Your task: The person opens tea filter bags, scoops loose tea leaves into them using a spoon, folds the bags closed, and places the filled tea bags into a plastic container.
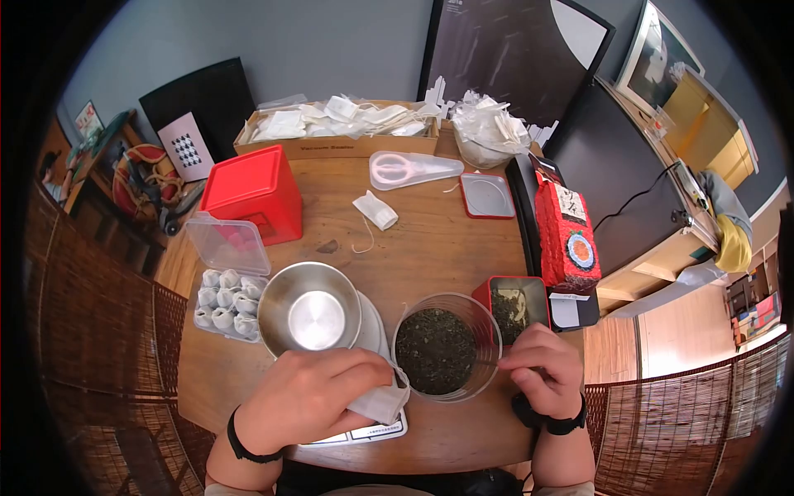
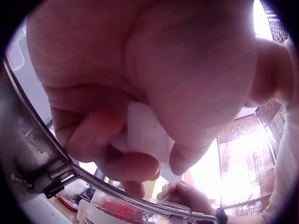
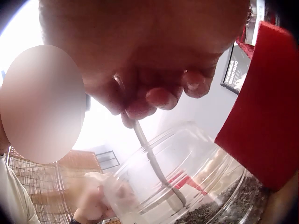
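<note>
The left hand (image 1: 318,393) holds a white fabric bag (image 1: 382,403) at the near edge of a steel bowl (image 1: 273,318); in the left wrist view the white bag (image 2: 145,133) shows between its curled fingers and thumb. A clear plastic jar (image 1: 405,380) of dark dried leaves (image 1: 437,343) stands between the hands. The right hand (image 1: 546,372) pinches a thin metal handle (image 3: 152,161), which reaches down into the jar, as the right wrist view shows. Just behind the right hand is a red tin (image 1: 546,291) with leaves in it.
At left are a clear box of small filled bags (image 1: 223,302) and a red canister (image 1: 252,194). One white bag (image 1: 376,210) lies mid-table, near scissors in a case (image 1: 413,169). A carton (image 1: 331,147) and bowl of white bags (image 1: 488,136) stand behind; a red packet (image 1: 569,231) stands right.
</note>
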